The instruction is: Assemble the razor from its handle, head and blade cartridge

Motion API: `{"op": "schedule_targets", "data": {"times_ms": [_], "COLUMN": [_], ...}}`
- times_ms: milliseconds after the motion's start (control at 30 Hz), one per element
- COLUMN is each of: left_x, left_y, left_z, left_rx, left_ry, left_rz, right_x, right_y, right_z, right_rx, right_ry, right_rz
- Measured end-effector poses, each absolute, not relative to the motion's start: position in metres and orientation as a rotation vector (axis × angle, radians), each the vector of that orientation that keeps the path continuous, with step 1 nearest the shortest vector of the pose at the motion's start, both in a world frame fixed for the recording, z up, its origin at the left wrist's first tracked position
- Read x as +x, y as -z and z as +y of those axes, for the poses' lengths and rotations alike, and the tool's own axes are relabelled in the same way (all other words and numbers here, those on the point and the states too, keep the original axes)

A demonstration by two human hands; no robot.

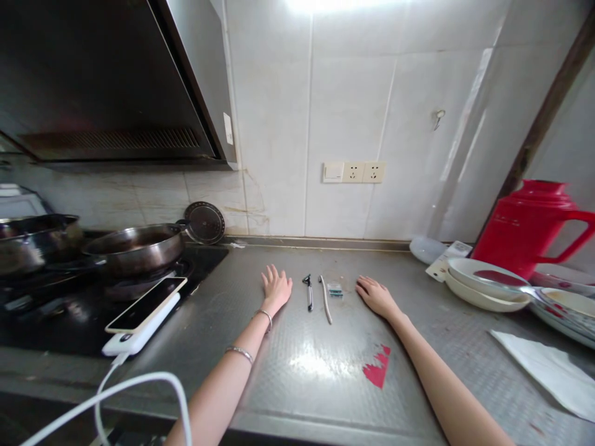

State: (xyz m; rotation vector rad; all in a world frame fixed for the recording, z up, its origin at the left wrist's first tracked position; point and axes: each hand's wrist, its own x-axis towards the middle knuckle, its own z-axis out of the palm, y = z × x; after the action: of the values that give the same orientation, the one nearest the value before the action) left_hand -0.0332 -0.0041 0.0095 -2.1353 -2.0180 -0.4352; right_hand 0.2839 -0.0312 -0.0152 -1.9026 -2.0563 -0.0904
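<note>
My left hand (276,290) lies palm down on the metal counter (260,384), fingers slightly spread, holding nothing. To its right is a small razor-like tool (309,293) with a dark head and a pale handle. Beside that tool lies a thin whitish stick (326,301) with a dark tip. A small clear packet with dark teal pieces (335,290) rests just right of the stick. My right hand (375,296) lies flat to the right of the packet, with nothing in it.
A phone (146,305) on a white power bank with a cable sits at left by the stove. Pans (139,251) stand on the burners. At right are a red thermos (525,229), stacked bowls (483,297) and a white napkin (548,368).
</note>
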Motion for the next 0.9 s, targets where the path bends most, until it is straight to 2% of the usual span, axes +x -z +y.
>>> {"op": "schedule_targets", "data": {"times_ms": [233,900], "left_x": [-0.0305,-0.0344], "left_y": [-0.0060,-0.0022], "left_z": [-0.0060,-0.0005], "left_rx": [-2.175,-2.201], "left_ry": [0.370,0.375], "left_rz": [-2.130,-2.086], "right_x": [0.2840,0.2857], "right_y": [0.0185,0.0175], "right_z": [-0.0287,-0.0277], "right_rx": [-1.931,-1.912], "right_ry": [0.071,0.085], "right_rz": [-2.039,-2.038]}}
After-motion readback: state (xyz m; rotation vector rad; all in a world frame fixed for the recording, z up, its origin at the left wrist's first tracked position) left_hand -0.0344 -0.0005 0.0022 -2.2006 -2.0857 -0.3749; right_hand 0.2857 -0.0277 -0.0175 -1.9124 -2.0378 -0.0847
